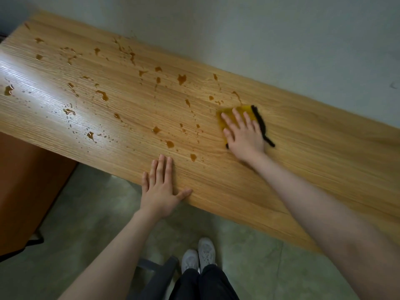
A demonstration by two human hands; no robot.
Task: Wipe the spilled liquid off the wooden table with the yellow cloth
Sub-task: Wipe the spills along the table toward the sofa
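Amber spilled liquid (101, 95) scattered all over the left and middle of the wooden table (324, 169), nowhere near done. Left hand (161, 187) flat at the near edge, fingers straight, probably bracing. Further right, right hand (244, 137) spread, pressing the yellow cloth (240, 110) down, likely for soaking up more.

both forearms are bare, with no sleeves, watch or rings showing on the left hand (159, 189) or the right hand (244, 138). below, dark black trousers (205, 284) and pale grey-white lace-up sneakers (199, 256).
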